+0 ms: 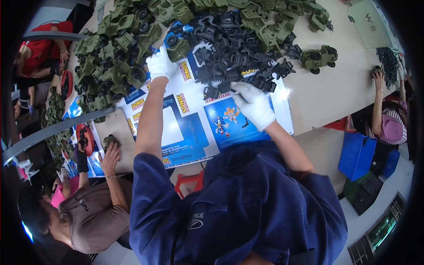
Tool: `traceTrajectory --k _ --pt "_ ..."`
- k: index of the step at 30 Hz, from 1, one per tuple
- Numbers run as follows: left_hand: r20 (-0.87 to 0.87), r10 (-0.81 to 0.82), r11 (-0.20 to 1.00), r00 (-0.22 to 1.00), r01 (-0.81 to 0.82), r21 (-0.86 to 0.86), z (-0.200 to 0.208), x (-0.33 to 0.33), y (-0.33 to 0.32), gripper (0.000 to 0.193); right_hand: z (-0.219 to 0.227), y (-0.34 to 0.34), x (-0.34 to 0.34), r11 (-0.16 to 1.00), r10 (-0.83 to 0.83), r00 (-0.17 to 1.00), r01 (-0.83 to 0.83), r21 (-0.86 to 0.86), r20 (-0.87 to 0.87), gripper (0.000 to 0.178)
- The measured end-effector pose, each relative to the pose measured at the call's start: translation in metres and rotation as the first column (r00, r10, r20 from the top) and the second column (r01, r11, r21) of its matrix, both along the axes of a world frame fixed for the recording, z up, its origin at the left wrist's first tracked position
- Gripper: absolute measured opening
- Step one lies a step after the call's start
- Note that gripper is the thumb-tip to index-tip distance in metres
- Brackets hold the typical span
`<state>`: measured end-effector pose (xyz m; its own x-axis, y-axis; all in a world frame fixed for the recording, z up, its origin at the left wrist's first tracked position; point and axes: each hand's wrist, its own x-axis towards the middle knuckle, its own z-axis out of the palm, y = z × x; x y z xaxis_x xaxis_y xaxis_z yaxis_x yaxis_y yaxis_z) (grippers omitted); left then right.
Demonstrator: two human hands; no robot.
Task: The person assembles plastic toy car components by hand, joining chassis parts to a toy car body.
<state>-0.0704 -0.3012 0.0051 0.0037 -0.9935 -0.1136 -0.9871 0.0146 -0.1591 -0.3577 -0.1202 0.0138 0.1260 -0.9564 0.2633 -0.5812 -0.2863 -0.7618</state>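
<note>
My left hand, in a white glove, reaches to the edge of a heap of olive-green toy vehicle bodies. Its fingers look spread, beside a single green toy vehicle body with a dark round part on it; whether they touch it is unclear. My right hand, gloved in white too, hovers over the printed sheet. Its fingers are apart and stretched toward the near edge of a pile of black plastic toy parts. Nothing shows in its grasp.
A green toy vehicle with black wheels stands alone on the table, right of the piles. A pale green box sits far right. Co-workers sit at both sides; one person's hand is at a green piece on the left. Blue bins stand lower right.
</note>
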Motion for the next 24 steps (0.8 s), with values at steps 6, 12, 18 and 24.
traceTrajectory --k 6,12,18,24 --pt "-0.675 0.415 0.9 0.61 -0.167 0.403 -0.008 0.028 0.129 0.09 0.013 -0.067 0.056 0.99 0.125 0.919 -0.139 -0.009 -0.375 0.068" --pt "-0.812 0.572 0.797 -0.12 -0.153 0.584 -0.018 0.0 0.242 0.083 -0.002 -0.1 0.066 0.898 0.338 0.821 -0.427 -0.103 -0.46 0.025" --pt "-0.851 0.501 0.858 -0.16 -0.038 0.513 -0.018 0.007 0.277 0.08 0.015 -0.051 0.011 0.43 0.902 0.322 -0.703 0.566 -0.286 0.024" --pt "-0.761 0.594 0.803 -0.259 0.142 0.578 -0.009 -0.012 0.283 0.085 -0.008 0.009 -0.01 0.859 0.512 0.824 -0.486 0.16 -0.243 0.036"
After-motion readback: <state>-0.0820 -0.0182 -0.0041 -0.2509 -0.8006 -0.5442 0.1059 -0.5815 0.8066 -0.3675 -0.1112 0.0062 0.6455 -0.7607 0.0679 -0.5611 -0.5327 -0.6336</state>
